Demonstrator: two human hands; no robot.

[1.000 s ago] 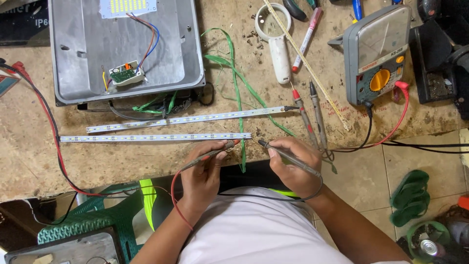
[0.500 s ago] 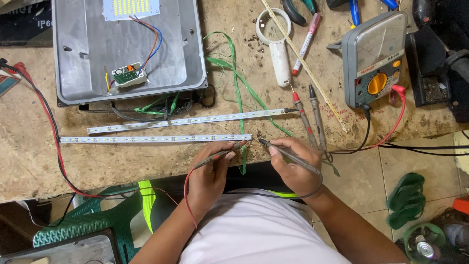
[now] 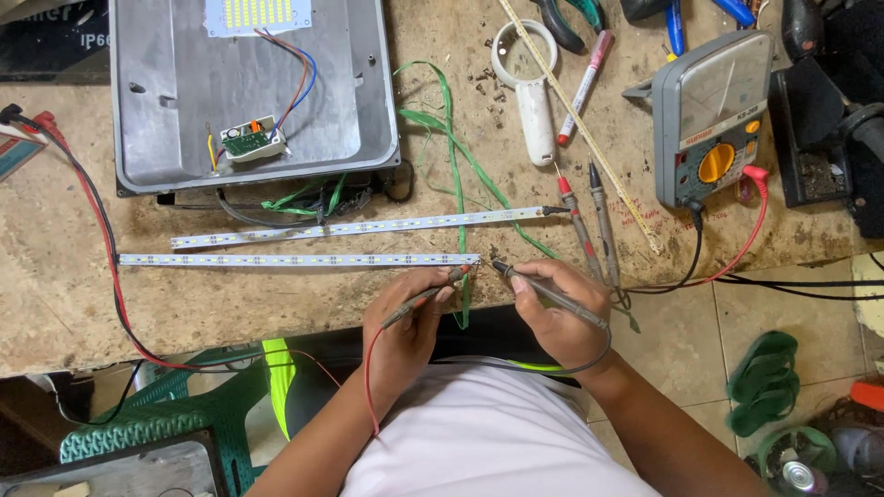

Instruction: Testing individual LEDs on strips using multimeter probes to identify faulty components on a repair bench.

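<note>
- Red-tipped probe (image 3: 425,296) pinched in left hand (image 3: 405,322), black-tipped probe (image 3: 551,293) pinched in right hand (image 3: 562,308).
- Both tips sit at the near LED strip's (image 3: 295,260) right end; left hand nearer.
- Strip runs left-right along the worktop (image 3: 230,304), extending leftward from both hands.

I note a rough, matt stone-like bench top (image 3: 276,313); dull grey metal tray (image 3: 368,83); glossy plastic meter (image 3: 714,120); matt plastic probes in my hands.

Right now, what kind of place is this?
Probably an electronics repair bench: an analogue multimeter, LED strips on the worn worktop, and the hands holding test probes.
</note>
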